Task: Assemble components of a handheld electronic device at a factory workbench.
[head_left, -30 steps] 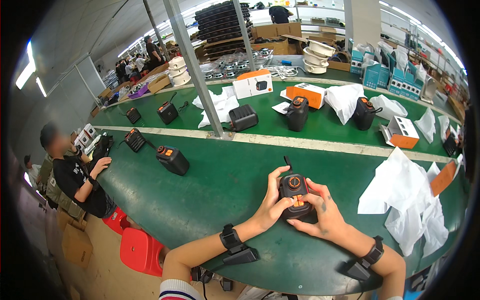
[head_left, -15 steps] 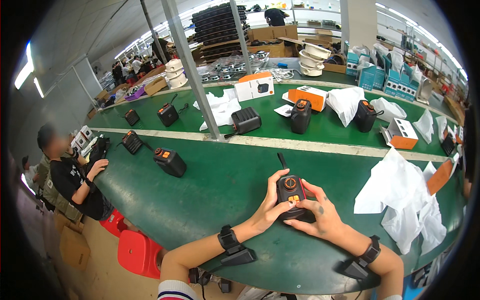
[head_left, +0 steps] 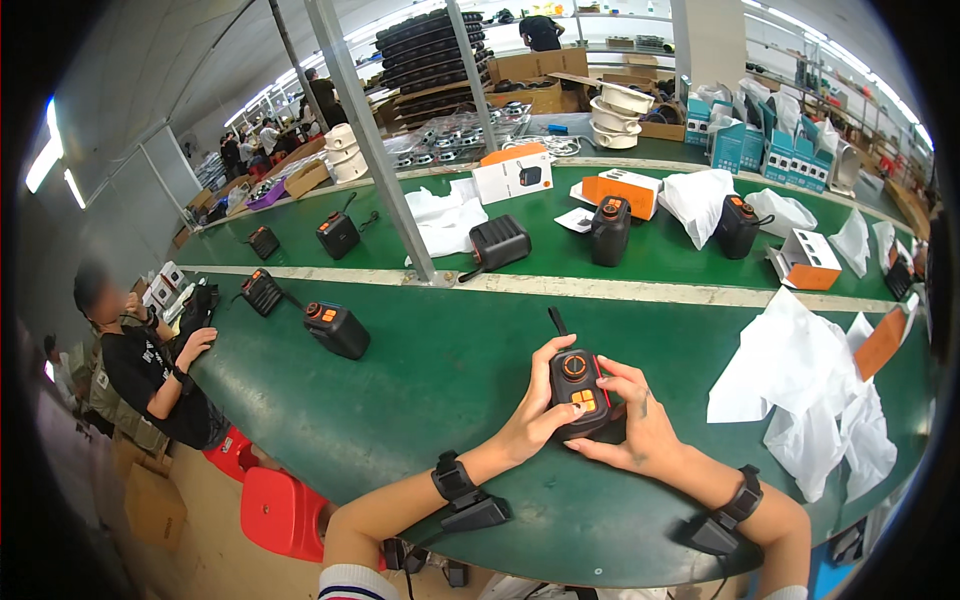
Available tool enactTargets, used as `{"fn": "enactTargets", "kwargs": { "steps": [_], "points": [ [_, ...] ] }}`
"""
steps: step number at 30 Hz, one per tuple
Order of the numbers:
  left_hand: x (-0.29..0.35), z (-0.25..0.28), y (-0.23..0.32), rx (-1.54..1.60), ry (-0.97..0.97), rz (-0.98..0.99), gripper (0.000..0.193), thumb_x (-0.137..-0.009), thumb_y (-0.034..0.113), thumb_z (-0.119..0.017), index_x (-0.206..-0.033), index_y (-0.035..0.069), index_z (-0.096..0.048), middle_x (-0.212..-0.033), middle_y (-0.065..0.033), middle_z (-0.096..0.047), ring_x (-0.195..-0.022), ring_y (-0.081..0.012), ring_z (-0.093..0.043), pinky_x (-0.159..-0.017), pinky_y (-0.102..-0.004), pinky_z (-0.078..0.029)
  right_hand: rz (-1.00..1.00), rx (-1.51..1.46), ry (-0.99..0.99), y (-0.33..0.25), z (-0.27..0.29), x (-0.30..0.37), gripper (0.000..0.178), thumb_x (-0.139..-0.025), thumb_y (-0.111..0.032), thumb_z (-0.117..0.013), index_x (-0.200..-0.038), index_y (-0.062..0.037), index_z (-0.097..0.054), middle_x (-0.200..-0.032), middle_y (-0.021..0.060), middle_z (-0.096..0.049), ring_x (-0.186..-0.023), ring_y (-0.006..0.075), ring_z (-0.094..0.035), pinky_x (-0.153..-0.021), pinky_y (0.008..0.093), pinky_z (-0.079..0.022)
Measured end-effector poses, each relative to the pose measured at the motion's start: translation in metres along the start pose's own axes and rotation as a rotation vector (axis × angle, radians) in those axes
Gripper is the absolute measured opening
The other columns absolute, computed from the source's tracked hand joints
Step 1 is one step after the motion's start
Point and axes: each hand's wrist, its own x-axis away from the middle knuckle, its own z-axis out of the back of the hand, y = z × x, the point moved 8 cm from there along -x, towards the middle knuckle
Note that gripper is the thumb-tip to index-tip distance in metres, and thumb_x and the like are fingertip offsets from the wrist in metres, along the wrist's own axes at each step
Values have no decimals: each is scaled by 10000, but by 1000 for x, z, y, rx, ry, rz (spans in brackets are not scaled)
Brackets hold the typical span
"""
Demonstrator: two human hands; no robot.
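Near the front of the green table, both my hands grip a boxy black device (head_left: 574,392) with an orange-ringed knob, orange buttons on its top and a red strip down its right side. My left hand (head_left: 532,412) wraps its left side, the thumb tip resting at the orange buttons. The right hand (head_left: 648,428) closes on the right side, its upper fingers at the red edge and another digit at the near lower end. A black strap loop (head_left: 557,320) sticks out at the far end. The device's underside is hidden.
Similar black devices (head_left: 337,330) stand to the left and on the far green strip beyond a pale divider (head_left: 600,290). White wrapping sheets (head_left: 775,365) and an open orange-white box (head_left: 805,260) lie right. A metal post (head_left: 370,140) rises ahead. At left, a person sits by red stools (head_left: 280,512).
My right thumb has come off the orange buttons, leaving them more exposed. Both hands keep hold of the device. At left, the person's one hand has risen toward the head.
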Motion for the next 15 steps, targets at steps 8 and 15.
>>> {"fn": "enactTargets", "kwargs": {
  "steps": [8,15],
  "points": [
    [-1,4,3,-49,-15,-43,777,-783,117,-544,-1438,90,-128,-1266,-134,-348,-1187,-213,-397,-1036,-345,-321,-24,-12,-18,-2,-1,-3,792,-665,-356,-838,-1256,-92,-382,-1320,225,-407,-1113,369,-511,-766,396,-540],
    [-1,8,6,-85,4,-59,793,-781,125,-570,-1438,94,-125,-1247,-135,-362,-1170,-215,-412,-1025,-342,-334,23,47,-23,-7,-1,-6,740,-683,-356,-827,-1246,-140,-399,-1324,202,-375,-1060,340,-568,-796,410,-535]
  ]
}}
